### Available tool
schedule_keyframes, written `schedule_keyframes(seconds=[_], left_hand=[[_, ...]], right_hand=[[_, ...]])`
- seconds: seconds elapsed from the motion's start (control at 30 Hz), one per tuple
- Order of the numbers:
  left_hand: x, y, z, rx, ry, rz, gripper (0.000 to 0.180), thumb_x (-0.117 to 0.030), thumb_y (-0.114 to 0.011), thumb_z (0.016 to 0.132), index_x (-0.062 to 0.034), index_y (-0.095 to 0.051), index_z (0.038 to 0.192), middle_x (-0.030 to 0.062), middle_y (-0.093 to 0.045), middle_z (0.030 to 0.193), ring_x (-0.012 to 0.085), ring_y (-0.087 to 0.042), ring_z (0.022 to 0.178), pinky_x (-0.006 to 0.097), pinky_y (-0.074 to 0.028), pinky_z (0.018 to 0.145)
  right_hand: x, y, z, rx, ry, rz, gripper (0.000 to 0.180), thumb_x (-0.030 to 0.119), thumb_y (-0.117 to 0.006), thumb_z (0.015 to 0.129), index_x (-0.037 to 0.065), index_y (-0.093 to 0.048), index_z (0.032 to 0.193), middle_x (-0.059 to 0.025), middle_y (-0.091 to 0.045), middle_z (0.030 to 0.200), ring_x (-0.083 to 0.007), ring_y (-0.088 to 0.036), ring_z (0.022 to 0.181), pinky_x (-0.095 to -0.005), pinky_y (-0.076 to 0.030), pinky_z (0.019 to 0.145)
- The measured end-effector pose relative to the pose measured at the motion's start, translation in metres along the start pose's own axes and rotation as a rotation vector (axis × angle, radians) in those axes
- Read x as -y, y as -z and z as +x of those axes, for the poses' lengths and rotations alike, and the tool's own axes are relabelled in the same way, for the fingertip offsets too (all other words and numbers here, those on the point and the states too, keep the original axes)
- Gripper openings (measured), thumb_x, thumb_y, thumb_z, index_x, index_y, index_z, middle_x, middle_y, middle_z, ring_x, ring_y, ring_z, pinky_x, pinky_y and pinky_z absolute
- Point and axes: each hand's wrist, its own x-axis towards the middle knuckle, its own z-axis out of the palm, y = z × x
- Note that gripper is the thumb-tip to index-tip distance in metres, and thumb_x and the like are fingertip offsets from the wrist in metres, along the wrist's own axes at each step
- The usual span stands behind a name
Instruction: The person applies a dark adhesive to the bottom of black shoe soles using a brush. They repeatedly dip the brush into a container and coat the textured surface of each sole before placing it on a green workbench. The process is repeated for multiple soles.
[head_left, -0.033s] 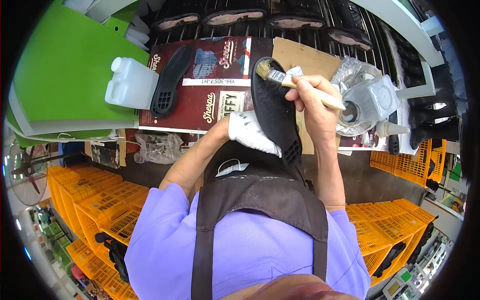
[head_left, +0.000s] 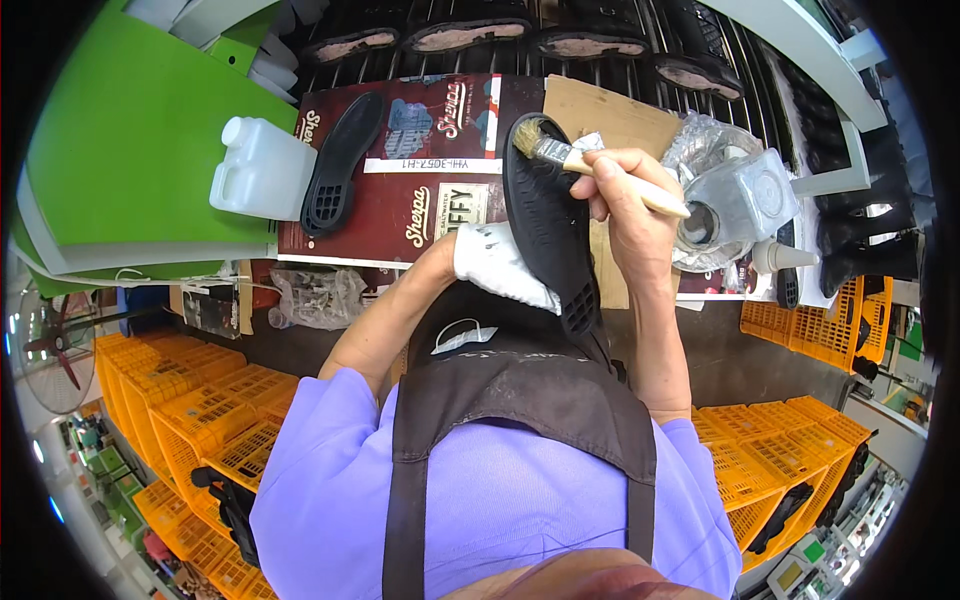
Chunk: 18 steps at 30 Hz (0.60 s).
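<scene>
A black shoe sole stands tilted over the near edge of the work surface, its inner side facing up. My left hand, in a white glove, holds it from its left side; the fingers behind the sole are hidden. My bare right hand grips a paintbrush by its pale handle. The bristles touch the inside of the sole near its far end. Left of them, a second black sole lies on dark red printed cardboard.
A white plastic jug stands at left, beside green panels. On the right a see-through cut-open container lies near a small white nozzle bottle. Black boots line the rack behind. Orange crates stand on both sides.
Almost nothing differs. My gloved left hand and the sole have shifted very slightly; the brush stays on the same spot of the sole.
</scene>
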Motion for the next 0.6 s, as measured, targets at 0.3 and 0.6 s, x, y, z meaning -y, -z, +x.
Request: schedule_keyframes(seconds=[0.3, 0.6], left_hand=[[0.005, 0.014, -0.005, 0.139, 0.405, -0.252, 0.050, -0.025, -0.064, 0.079, 0.0017, -0.049, 0.120, 0.0065, -0.058, 0.104, 0.0168, -0.053, 0.094, 0.031, -0.043, 0.083], [0.010, 0.008, -0.022, -0.147, 0.426, -0.617, 0.066, -0.047, -0.050, 0.085, 0.0034, -0.041, 0.126, 0.0171, -0.056, 0.111, 0.0249, -0.058, 0.098, 0.036, -0.047, 0.086]], right_hand=[[-0.018, 0.014, 0.014, -0.032, -0.060, -0.016, 0.016, 0.015, -0.060, 0.086, -0.001, -0.064, 0.087, -0.0045, -0.063, 0.068, -0.0037, -0.048, 0.053, -0.0164, -0.038, 0.048], [-0.032, 0.015, 0.012, 0.008, -0.119, -0.031, 0.018, 0.017, -0.060, 0.085, 0.001, -0.065, 0.089, -0.0039, -0.063, 0.068, -0.0037, -0.049, 0.056, -0.0165, -0.039, 0.050]])
